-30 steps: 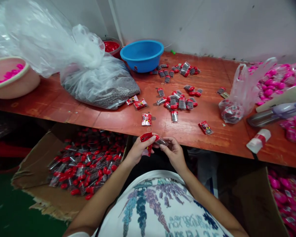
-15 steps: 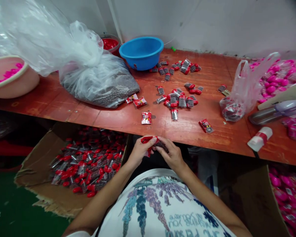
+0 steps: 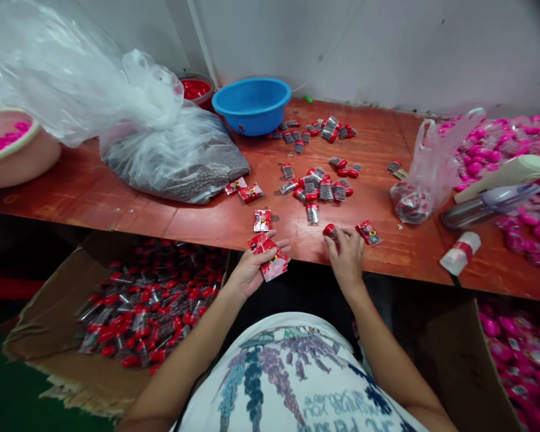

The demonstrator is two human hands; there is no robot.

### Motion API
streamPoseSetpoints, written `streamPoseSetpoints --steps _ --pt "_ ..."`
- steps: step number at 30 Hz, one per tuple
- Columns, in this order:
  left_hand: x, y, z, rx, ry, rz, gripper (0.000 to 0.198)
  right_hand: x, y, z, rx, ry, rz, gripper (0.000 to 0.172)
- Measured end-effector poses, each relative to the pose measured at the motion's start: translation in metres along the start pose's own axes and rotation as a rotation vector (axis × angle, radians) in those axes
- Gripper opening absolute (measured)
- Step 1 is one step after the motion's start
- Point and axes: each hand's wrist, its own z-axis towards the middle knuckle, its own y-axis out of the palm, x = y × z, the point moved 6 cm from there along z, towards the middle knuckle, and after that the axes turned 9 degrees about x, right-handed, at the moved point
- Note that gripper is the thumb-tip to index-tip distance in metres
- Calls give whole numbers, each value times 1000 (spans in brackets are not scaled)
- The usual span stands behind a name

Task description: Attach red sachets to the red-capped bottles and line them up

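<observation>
Your worktop [image 3: 387,129] looks like smooth reddish wood with a soft sheen. The red packets [image 3: 273,267] you hold look like glossy film; the red-capped jar [image 3: 329,230] is shiny plastic. Far off, you face a smooth plastic basin [image 3: 252,117]; left, a crinkled, translucent plastic bag [image 3: 175,150]; near left, a matt, ragged-edged cardboard carton [image 3: 49,336].

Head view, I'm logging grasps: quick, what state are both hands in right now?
Left hand: closed, holding red printed packets.
Right hand: at a small red-capped jar; whether gripped cannot be told.
</observation>
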Motion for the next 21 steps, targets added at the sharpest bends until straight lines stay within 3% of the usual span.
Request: streamPoseSetpoints --steps 4,7,12,21 --pt "-8 9 8 9 46 26 60 -50 20 -30 -256 93 480 19" --pt "-14 13 13 37 72 10 58 -65 31 -41 -264 209 649 15" --pt "-25 15 15 88 105 19 52 -52 32 -38 -199 205 598 21" --pt "-37 24 22 146 128 48 51 -42 14 -31 -125 -155 289 29"
